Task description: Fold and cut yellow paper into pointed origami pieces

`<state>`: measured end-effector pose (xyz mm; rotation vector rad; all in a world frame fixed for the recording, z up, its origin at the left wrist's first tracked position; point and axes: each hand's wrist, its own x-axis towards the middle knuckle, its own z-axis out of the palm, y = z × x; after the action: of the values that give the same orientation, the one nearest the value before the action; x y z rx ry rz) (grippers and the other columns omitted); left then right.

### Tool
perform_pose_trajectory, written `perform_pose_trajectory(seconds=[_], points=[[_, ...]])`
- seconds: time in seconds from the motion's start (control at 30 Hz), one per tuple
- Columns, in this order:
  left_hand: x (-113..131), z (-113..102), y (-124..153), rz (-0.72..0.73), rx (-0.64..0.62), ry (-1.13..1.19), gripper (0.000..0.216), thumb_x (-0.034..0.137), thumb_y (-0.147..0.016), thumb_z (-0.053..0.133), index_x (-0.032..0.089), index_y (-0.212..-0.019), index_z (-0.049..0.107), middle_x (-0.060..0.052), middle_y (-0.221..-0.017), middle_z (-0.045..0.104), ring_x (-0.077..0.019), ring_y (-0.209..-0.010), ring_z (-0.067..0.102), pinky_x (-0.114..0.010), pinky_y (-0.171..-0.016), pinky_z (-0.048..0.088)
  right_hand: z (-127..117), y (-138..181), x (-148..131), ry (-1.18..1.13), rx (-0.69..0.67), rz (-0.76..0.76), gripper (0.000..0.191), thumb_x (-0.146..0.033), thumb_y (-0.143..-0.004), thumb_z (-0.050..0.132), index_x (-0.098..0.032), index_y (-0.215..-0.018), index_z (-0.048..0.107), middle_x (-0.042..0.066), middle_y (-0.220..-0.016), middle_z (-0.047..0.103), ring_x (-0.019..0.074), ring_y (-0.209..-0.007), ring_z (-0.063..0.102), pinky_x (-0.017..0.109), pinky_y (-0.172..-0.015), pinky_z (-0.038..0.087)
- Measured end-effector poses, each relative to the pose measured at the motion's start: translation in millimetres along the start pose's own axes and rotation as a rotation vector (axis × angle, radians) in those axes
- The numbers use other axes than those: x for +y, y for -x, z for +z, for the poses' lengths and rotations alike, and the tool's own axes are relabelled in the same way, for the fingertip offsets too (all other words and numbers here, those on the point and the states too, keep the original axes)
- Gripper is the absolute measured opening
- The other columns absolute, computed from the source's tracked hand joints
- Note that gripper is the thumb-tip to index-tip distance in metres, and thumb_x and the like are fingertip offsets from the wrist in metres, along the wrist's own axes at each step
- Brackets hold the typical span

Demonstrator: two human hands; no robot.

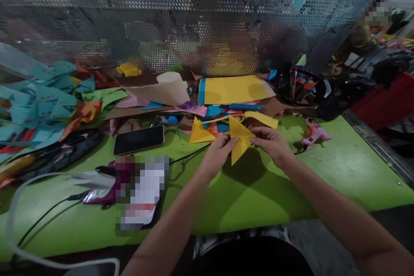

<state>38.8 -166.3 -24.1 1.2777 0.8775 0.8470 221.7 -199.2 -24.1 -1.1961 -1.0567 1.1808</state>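
Observation:
Between my two hands is a folded yellow paper [239,140], a creased triangular shape held above the green table. My left hand [218,152] pinches its left edge between thumb and fingers. On the other side, my right hand [270,142] grips the right edge the same way. Just behind my left hand stands another folded yellow paper piece [199,131] with a pointed tip. A strip of yellow paper [261,119] lies beyond my right hand.
The green table [258,198] carries a dark phone [139,139], a second phone with a lit screen [147,194] and cables. Yellow sheets [234,89] and a blue cutter [245,107] lie at the back. Blue folded papers [42,99] pile up left. A pink glue gun [315,134] rests right.

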Motion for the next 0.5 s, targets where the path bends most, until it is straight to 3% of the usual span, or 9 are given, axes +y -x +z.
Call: perform_pose_trajectory(seconds=[0.1, 0.2, 0.3, 0.4, 0.5], points=[[0.5, 1.4, 2.2, -0.078, -0.030, 0.011, 0.027, 0.043, -0.079, 0.064, 0.016, -0.081, 0.062, -0.002, -0.074, 0.066, -0.0161, -0.071, 0.061, -0.028, -0.070, 0.049, -1.2, -0.7, 1.2, -0.001, 0.009, -0.009, 0.035, -0.034, -0.061, 0.083, -0.024, -0.094, 0.076, 0.001, -0.081, 0.068, 0.0133, -0.068, 0.055, 0.028, -0.062, 0.047], [0.4, 1.6, 3.3, -0.147, -0.082, 0.053, 0.030, 0.044, -0.084, 0.057, 0.015, -0.087, 0.063, -0.003, -0.068, 0.066, -0.0168, -0.063, 0.061, -0.029, -0.064, 0.050, -0.2, -0.2, 0.9, -0.010, -0.007, -0.006, 0.035, -0.033, -0.062, 0.083, -0.026, -0.096, 0.076, 0.001, -0.084, 0.069, 0.0140, -0.071, 0.056, 0.029, -0.064, 0.047], [-0.1, 0.4, 2.5, -0.018, -0.036, -0.063, 0.026, 0.039, -0.086, 0.055, 0.016, -0.091, 0.065, -0.005, -0.082, 0.070, -0.0182, -0.077, 0.064, -0.030, -0.074, 0.051, 0.6, 0.6, -1.3, -0.007, -0.019, -0.021, 0.032, -0.032, -0.064, 0.082, -0.026, -0.095, 0.075, 0.002, -0.087, 0.070, 0.0163, -0.077, 0.060, 0.032, -0.071, 0.050], [-1.3, -1.4, 0.3, 0.162, -0.010, -0.193, 0.022, 0.033, -0.088, 0.055, 0.018, -0.100, 0.066, -0.007, -0.104, 0.069, -0.0202, -0.099, 0.062, -0.032, -0.091, 0.048, -1.0, 1.4, -4.6, 0.033, -0.018, -0.137, 0.015, -0.027, -0.070, 0.076, -0.026, -0.085, 0.075, 0.002, -0.092, 0.070, 0.0191, -0.090, 0.062, 0.035, -0.085, 0.050], [-2.2, -2.7, -1.3, 0.196, 0.074, -0.151, 0.032, 0.030, -0.086, 0.059, 0.020, -0.116, 0.059, -0.009, -0.120, 0.063, -0.0210, -0.112, 0.058, -0.034, -0.096, 0.047, -3.9, 2.6, -7.6, 0.084, 0.031, -0.269, 0.007, -0.022, -0.074, 0.071, -0.026, -0.079, 0.074, 0.004, -0.105, 0.067, 0.0224, -0.108, 0.060, 0.038, -0.094, 0.048]])
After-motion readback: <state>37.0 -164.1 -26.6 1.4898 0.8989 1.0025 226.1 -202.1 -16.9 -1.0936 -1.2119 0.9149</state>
